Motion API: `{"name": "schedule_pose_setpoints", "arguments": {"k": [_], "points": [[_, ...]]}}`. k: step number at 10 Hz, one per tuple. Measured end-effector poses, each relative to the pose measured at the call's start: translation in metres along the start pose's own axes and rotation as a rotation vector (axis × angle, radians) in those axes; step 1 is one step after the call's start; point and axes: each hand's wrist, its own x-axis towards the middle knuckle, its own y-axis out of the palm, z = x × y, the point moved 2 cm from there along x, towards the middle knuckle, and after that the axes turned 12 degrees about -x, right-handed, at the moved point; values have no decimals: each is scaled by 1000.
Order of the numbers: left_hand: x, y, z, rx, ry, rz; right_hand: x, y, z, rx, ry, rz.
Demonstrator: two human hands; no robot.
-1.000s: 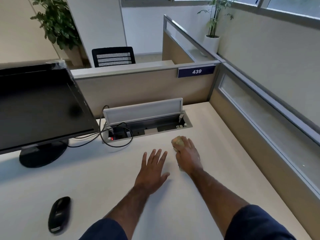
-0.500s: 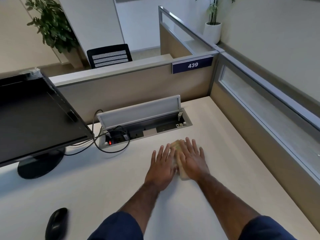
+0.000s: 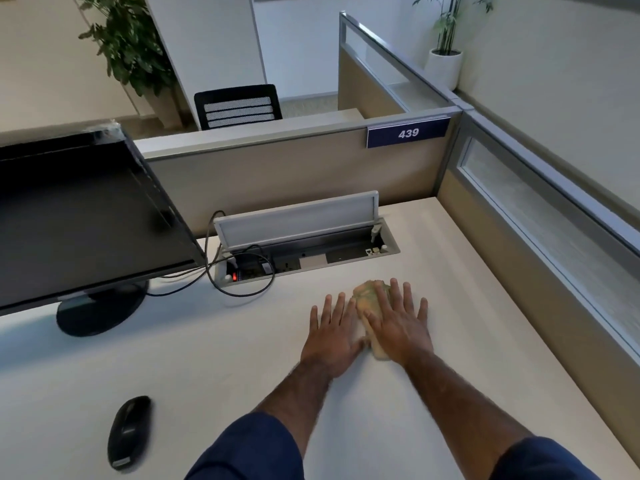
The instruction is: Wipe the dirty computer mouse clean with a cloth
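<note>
A black computer mouse (image 3: 129,432) lies on the white desk (image 3: 194,368) at the lower left, far from both hands. A tan cloth (image 3: 366,296) lies bunched on the desk right of centre. My right hand (image 3: 398,322) rests flat on top of the cloth with fingers spread, covering most of it. My left hand (image 3: 332,332) lies flat on the desk just left of the cloth, fingers apart, its thumb side touching the cloth's edge.
A black monitor (image 3: 79,216) on a round stand fills the left. An open cable box (image 3: 304,251) with plugs and cables sits behind the hands. Cubicle partitions (image 3: 294,174) wall the desk at the back and right.
My left hand slid right until it lay beside the cloth. My right hand went from gripping the cloth to lying flat on it.
</note>
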Motion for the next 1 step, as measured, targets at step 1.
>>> {"name": "schedule_pose_setpoints", "arguments": {"k": [1], "points": [[-18,0,20,12,-44,-31,-8,-1,8,-20,6,-74]]}}
